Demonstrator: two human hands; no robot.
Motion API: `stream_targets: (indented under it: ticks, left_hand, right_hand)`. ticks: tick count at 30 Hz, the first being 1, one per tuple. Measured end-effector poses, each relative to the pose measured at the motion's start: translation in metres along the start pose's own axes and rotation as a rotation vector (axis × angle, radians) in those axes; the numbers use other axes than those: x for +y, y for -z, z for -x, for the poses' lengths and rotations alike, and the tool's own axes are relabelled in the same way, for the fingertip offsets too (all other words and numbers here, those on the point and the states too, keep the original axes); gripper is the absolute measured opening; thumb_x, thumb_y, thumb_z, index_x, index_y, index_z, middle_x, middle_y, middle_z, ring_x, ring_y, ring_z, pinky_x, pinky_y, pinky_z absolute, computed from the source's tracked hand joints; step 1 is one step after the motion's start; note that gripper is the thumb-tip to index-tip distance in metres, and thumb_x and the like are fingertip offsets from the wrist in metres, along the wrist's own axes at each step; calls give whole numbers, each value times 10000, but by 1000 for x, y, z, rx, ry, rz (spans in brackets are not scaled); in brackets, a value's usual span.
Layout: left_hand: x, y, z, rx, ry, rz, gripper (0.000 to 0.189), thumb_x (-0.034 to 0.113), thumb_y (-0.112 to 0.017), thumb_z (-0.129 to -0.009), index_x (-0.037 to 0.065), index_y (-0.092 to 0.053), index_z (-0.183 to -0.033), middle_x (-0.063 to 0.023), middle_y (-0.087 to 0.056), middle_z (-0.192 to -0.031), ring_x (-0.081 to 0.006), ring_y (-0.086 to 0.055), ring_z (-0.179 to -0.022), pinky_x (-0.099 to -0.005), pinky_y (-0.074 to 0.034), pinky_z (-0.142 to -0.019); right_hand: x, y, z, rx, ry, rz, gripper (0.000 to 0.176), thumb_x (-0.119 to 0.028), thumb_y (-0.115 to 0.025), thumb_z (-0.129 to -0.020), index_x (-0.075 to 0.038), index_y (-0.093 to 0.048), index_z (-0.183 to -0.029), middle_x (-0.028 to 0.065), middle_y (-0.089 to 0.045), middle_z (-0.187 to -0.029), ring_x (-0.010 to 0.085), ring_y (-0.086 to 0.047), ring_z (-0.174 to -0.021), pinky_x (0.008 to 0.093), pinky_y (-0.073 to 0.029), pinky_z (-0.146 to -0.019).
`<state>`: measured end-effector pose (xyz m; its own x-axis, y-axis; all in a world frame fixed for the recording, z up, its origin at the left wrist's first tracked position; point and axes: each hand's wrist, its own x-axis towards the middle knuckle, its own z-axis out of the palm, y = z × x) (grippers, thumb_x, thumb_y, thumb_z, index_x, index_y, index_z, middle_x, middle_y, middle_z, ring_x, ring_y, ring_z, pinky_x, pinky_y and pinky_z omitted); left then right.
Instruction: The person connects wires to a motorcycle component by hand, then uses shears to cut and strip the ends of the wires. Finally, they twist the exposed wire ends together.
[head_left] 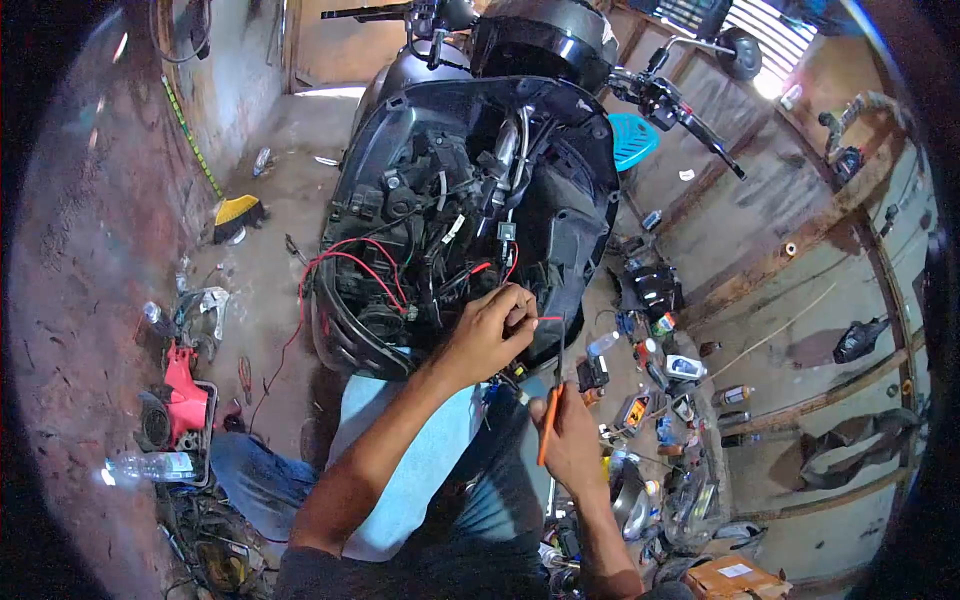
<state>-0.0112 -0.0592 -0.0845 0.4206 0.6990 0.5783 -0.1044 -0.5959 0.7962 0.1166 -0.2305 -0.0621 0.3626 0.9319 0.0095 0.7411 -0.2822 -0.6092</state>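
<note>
My left hand (492,328) is closed over the opened front of a scooter (395,215), pinching a red wire (548,318). A short end of that wire sticks out to the right of the fingers. Wrapped in my right hand (572,440) is a tool with a long orange handle (547,430) and a slim dark tip. The tip points up and overlaps the wire end in this view. A small connector (507,232) with red leads hangs above my left hand. More red cable (345,252) loops out of the scooter's left side to the floor.
A yellow broom head (238,213) lies by the left wall. A plastic bottle (150,467) and a red stand (184,395) are lower left. Bottles, cans and parts clutter the floor at right, near a cardboard box (735,580). A light blue cloth (400,450) covers my lap.
</note>
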Motion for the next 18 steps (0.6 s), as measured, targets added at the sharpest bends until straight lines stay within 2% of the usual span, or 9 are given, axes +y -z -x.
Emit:
stream_targets:
  ticks: [6, 12, 18]
  left_hand:
    - [-5, -2, 1, 14, -12, 42, 186, 34, -743, -888, 10, -610, -1017, -47, -542, -803, -124, -496, -706, -316, -456, -655]
    - [-3, -2, 2, 1, 28, 40, 185, 36, -729, -880, 10, -615, -1024, -46, -537, -780, -123, -500, -695, -323, -466, -654]
    - [-2, 0, 2, -26, 13, 34, 195, 31, -720, -869, 7, -628, -1039, -39, -487, -739, -127, -480, -674, -322, -462, -643]
  right_hand:
    - [-8, -15, -12, 29, -86, 96, 591, -576, -598, -1003, 2, -524, -1104, 318, -683, -984, 539, -661, -920, 580, -501, -780]
    - [-7, -21, -16, 90, -9, 119, 641, -614, -636, -963, -1, -528, -1114, 339, -693, -998, 553, -675, -870, 601, -504, -745]
    - [-10, -19, -25, 84, -18, 138, 607, -567, -673, -957, 1, -544, -1131, 334, -695, -891, 539, -684, -833, 609, -514, -719]
